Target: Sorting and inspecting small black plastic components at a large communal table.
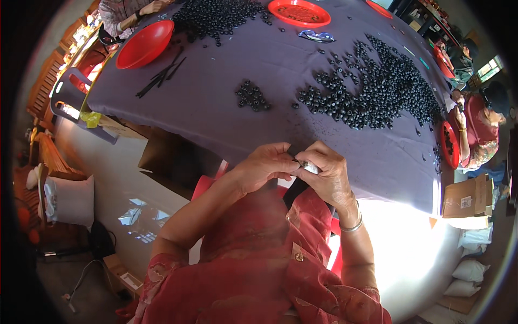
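My left hand (270, 163) and my right hand (328, 171) meet just in front of the table's near edge, fingers closed in a pinch. Between their fingertips shows a small dark piece (293, 151), which the left fingers hold. A small silvery-white object (310, 167) sits in the right hand's grip; its kind is not clear. Below the hands a black strip (294, 191) hangs against the red clothing; whether it joins the dark piece is hidden. Beyond my hands lie a small cluster of round black beads with holes (252, 96) and a large heap of them (372, 92).
A purple cloth covers the table (199, 97). It holds a red basin (145, 46), black strips (162, 77), a red tray (299, 13), glasses (317, 36) and another bead heap (216, 19). People sit at the far left and right. A cardboard box (467, 198) stands right.
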Action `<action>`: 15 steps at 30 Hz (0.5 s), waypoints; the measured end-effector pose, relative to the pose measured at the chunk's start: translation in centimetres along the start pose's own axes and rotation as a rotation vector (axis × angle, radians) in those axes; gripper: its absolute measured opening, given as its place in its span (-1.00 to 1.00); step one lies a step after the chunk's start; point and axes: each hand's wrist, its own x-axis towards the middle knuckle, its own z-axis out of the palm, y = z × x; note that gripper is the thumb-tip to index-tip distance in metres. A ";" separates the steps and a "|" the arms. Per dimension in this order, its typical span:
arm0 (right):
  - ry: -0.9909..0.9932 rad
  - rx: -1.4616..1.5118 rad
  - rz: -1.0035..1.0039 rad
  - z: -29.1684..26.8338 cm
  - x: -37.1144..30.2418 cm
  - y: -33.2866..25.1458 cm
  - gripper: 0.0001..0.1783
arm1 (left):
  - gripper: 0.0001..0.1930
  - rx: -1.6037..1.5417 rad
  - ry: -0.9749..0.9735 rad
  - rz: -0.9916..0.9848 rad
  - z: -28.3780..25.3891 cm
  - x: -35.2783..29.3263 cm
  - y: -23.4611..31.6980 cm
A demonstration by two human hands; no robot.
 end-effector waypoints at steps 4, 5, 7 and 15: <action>0.017 -0.069 -0.037 -0.2 -0.1 -0.7 -0.76 | -0.90 0.142 -0.011 0.130 0.0 -0.1 -0.3; 0.012 -0.070 -0.027 -0.2 0.0 -0.8 -0.76 | -0.90 0.122 -0.019 0.131 -0.1 -0.1 -0.2; 0.004 -0.050 -0.023 -0.3 0.0 -0.9 -0.76 | -0.91 0.102 -0.027 0.132 -0.3 0.0 -0.3; -0.075 0.077 -0.025 -1.0 0.6 -1.1 -0.83 | -0.74 -0.201 -0.201 0.169 -0.2 0.3 -0.5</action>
